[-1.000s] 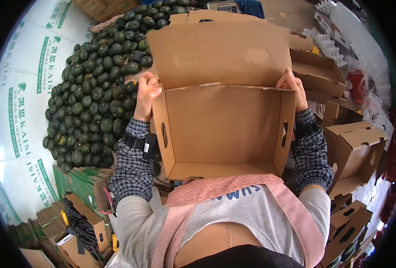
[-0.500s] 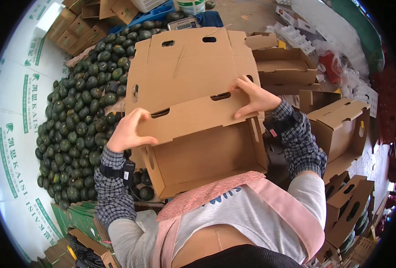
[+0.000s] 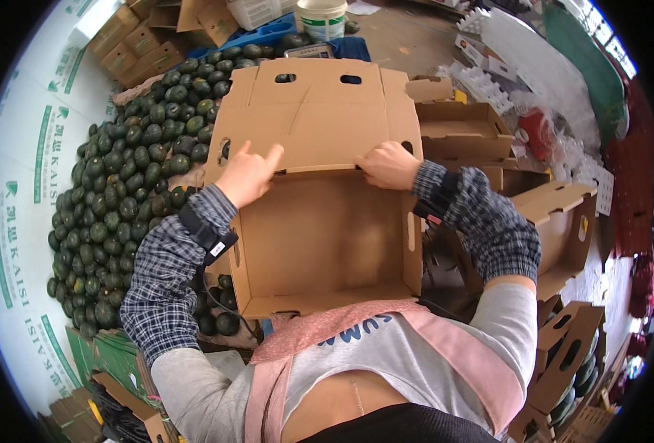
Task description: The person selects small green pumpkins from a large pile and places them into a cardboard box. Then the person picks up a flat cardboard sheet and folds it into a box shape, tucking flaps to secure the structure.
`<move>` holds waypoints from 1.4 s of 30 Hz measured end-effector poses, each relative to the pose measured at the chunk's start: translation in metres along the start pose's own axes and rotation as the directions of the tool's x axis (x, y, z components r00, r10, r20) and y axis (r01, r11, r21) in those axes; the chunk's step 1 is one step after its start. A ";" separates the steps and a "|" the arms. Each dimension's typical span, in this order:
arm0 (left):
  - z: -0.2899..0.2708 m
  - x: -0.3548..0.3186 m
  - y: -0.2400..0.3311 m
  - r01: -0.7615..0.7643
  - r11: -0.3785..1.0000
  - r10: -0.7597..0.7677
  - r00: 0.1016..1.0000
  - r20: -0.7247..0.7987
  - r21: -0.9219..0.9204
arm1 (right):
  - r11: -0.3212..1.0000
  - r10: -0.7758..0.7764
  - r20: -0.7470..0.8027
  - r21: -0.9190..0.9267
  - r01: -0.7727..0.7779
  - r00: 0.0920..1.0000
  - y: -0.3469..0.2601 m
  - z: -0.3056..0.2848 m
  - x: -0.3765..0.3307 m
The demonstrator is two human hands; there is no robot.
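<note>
In front of me is a brown cardboard box [image 3: 327, 244], its open tray part toward my body and a wide lid panel [image 3: 327, 118] with oval handle holes stretching away behind it. My left hand [image 3: 247, 176] is at the left end of the tray's far edge, thumb and one finger sticking up, the others curled at the cardboard. Farther right on that edge, my right hand [image 3: 389, 165] is closed, its fingertips bent over the cardboard. The tray holds nothing. Some fingertips of both hands are hidden.
A large heap of dark green squashes [image 3: 120, 207] lies to the left. Other open cardboard boxes [image 3: 463, 129] stand at the right, with more boxes [image 3: 570, 354] near the lower right. A white bucket [image 3: 322, 18] and a scale [image 3: 309, 52] are at the back.
The slotted flap that both hands held at the tray's far side has folded down, and the tray's inside shows more fully. My hands have moved closer together, the right one curling closed.
</note>
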State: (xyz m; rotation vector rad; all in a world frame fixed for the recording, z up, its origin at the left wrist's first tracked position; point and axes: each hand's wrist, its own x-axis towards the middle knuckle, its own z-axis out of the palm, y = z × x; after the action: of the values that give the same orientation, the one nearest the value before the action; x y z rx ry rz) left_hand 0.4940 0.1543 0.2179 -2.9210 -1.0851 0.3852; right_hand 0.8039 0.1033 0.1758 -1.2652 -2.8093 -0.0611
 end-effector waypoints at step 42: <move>0.067 -0.103 -0.078 -0.046 0.301 -0.455 0.871 -0.185 -0.952 | 0.379 0.614 0.033 0.864 -0.331 0.789 0.033 -0.012 -0.102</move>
State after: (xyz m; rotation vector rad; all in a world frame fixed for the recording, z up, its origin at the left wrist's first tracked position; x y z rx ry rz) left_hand 0.3535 0.1418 0.1827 -3.1933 -2.0927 -1.3873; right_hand 0.8963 0.0483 0.1805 -1.4981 -1.6254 0.9430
